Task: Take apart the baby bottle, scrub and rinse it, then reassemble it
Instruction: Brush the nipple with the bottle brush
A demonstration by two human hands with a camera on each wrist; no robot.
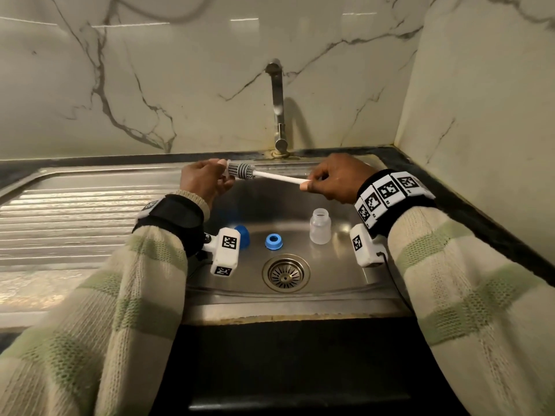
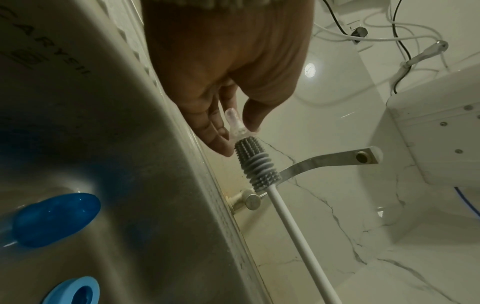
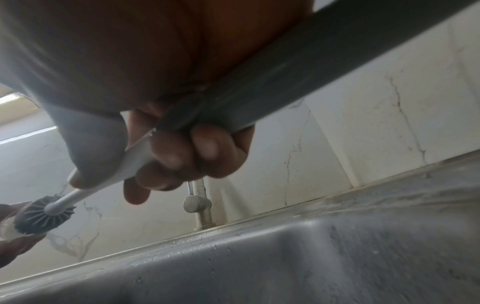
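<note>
Above the back of the sink, my left hand (image 1: 207, 178) pinches the clear silicone teat (image 2: 235, 123) between thumb and fingers. My right hand (image 1: 327, 181) grips the white handle of the bottle brush (image 1: 276, 176). The brush's grey bristled head (image 2: 255, 166) has its tip pushed into the teat's wide end. The clear bottle body (image 1: 320, 226) stands upright in the sink at the right. A blue screw ring (image 1: 274, 242) lies on the sink floor in the middle, and a blue cap (image 1: 244, 235) sits to its left, partly behind my left wrist camera.
The steel sink (image 1: 345, 283) has a drain (image 1: 286, 273) near its front. A tap (image 1: 277, 106) rises behind it against the marble wall, with no water running. A ribbed draining board (image 1: 75, 217) stretches to the left. A dark counter edge (image 1: 480, 211) runs along the right.
</note>
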